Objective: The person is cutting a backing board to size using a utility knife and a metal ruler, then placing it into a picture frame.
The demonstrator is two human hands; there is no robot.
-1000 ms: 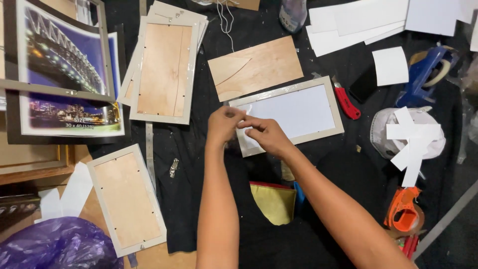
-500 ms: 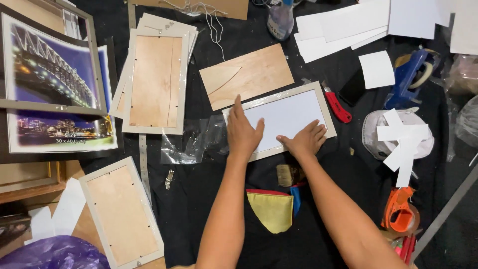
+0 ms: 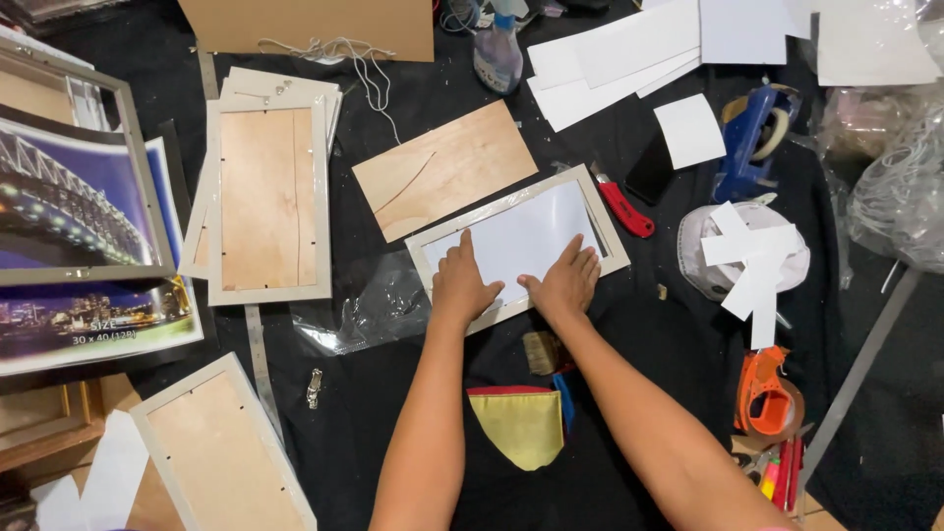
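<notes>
- A black cloth [image 3: 413,69] covered the work surface, crowded to every edge.
- The left hand [image 3: 460,285] and right hand [image 3: 565,283] lay flat, fingers spread and released, pressing a white sheet [image 3: 521,241] inside a pale frame [image 3: 612,228] near the cloth's middle.
- A plywood board [image 3: 447,169] lay just beyond the frame; a red knife [image 3: 624,206] sat by its right end.
- Two more frames [image 3: 267,202] [image 3: 221,452] lay back-up toward the left edge, beside bridge prints [image 3: 69,211].
- White offcuts [image 3: 629,49] sat at the far edge, a blue tape gun [image 3: 752,138] and an orange one [image 3: 767,403] to the right.
- A yellow rag [image 3: 521,428] lay at the near edge, clear plastic [image 3: 369,310] left of the hands.
</notes>
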